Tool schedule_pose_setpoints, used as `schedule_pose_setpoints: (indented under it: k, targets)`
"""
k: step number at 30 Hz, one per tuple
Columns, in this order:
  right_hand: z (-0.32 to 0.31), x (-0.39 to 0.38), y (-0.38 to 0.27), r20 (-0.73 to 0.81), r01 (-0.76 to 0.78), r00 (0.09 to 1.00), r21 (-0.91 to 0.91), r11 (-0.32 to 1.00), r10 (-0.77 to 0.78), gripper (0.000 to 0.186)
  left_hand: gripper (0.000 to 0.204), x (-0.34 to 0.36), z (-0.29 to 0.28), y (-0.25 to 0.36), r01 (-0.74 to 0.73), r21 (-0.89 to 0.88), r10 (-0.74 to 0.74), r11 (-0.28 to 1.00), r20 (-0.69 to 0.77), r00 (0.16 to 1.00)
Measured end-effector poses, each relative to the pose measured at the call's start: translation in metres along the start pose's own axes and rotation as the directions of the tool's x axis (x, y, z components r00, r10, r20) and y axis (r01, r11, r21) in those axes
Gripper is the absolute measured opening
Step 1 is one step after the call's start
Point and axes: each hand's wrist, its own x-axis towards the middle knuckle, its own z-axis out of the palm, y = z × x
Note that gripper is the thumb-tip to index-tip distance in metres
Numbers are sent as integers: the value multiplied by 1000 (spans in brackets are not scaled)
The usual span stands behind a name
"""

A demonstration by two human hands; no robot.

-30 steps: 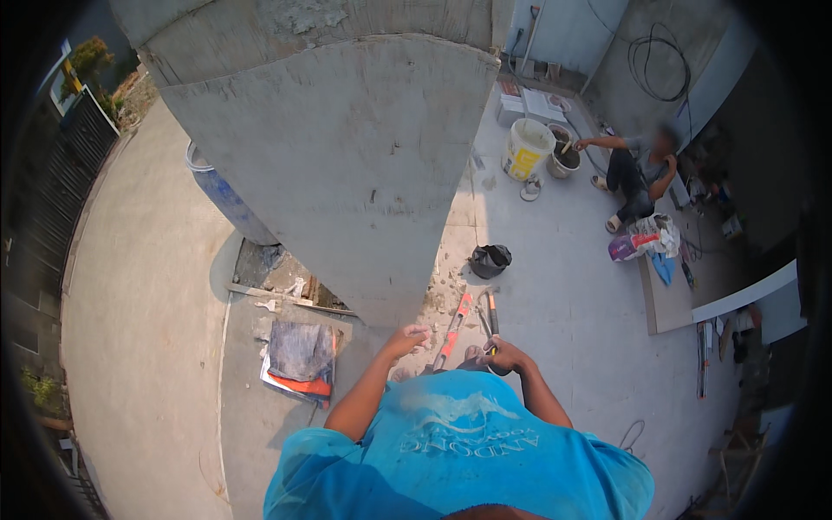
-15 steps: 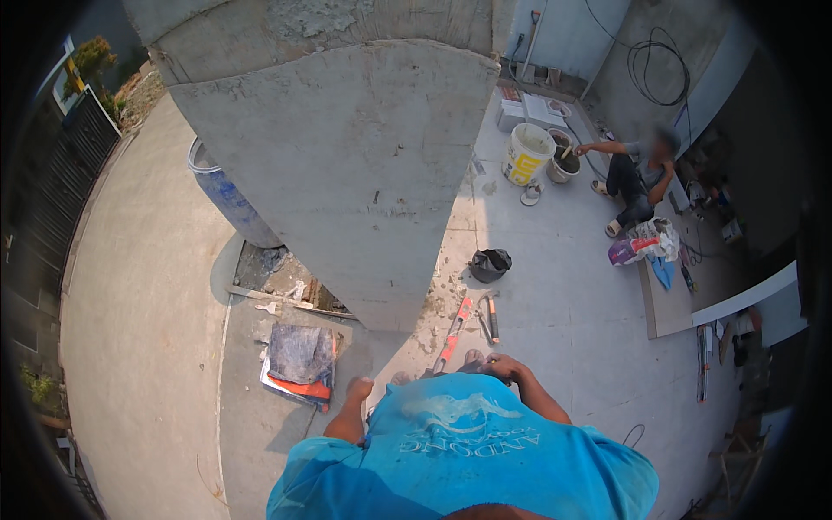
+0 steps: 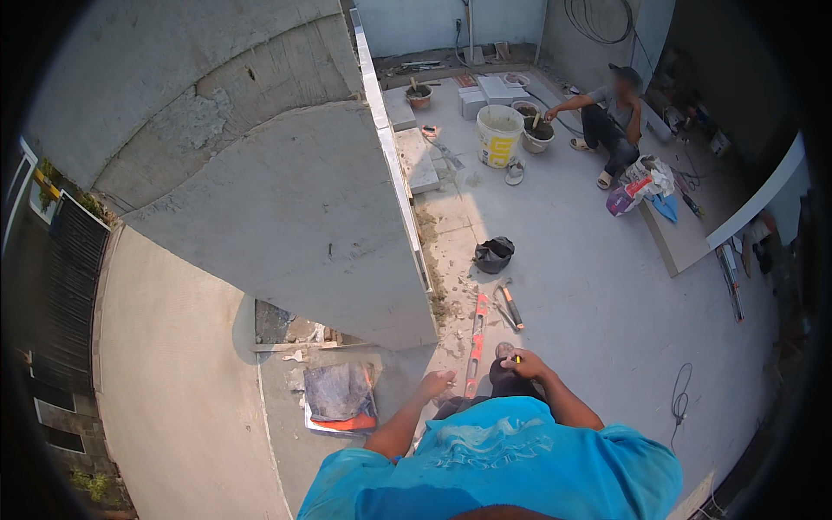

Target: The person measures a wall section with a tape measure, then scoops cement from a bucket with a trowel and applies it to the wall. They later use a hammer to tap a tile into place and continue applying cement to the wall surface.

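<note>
My left hand (image 3: 436, 383) is out over my lap with its fingers curled; what they hold, if anything, is too small to make out. My right hand (image 3: 526, 364) grips a small yellow-and-dark object. A red spirit level (image 3: 477, 334) lies on the dusty floor just beyond my hands. To its right is an orange-and-black handled hammer (image 3: 511, 308), with another metal tool beside it, hard to make out. A black bag-like container (image 3: 494, 258) stands farther forward. On my left lie folded sacks (image 3: 339, 394) with orange showing. A grey plastered wall (image 3: 303, 251) rises in front of me at left.
A seated person (image 3: 615, 130) reaches toward mortar pails (image 3: 537, 143) by a white bucket (image 3: 498, 147). A torn sack (image 3: 637, 182) lies near the doorway step (image 3: 667, 247). White blocks (image 3: 490, 95) are at the back. A cable (image 3: 680, 390) lies right; a driveway (image 3: 182, 347) and gate are left.
My view has swung, showing the wall's right edge and more of the back. My left hand dipped half a second ago and is raised again; my right hand still grips the small object.
</note>
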Motion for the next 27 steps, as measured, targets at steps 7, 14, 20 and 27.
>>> schedule_pose_setpoints:
  k: [7, 14, 20, 27]
  targets:
    - [-62, -52, -95, 75, -36, 997, 510, 859, -3, 63, 81, 39, 86, 124, 330, -773, 214, 542, 507, 835]
    - [-155, -58, 36, -308, 16, 950, 226, 974, 56, 34, 61, 89, 144, 152, 376, -715, -118, 589, 385, 915]
    - [-259, -118, 195, -266, -141, 949, 120, 983, 168, 19, 39, 163, 196, 186, 358, -655, -337, 666, 164, 927]
    - [-402, -146, 277, -355, -280, 860, 272, 921, 366, 25, 41, 220, 262, 296, 267, -572, -192, 776, 189, 963]
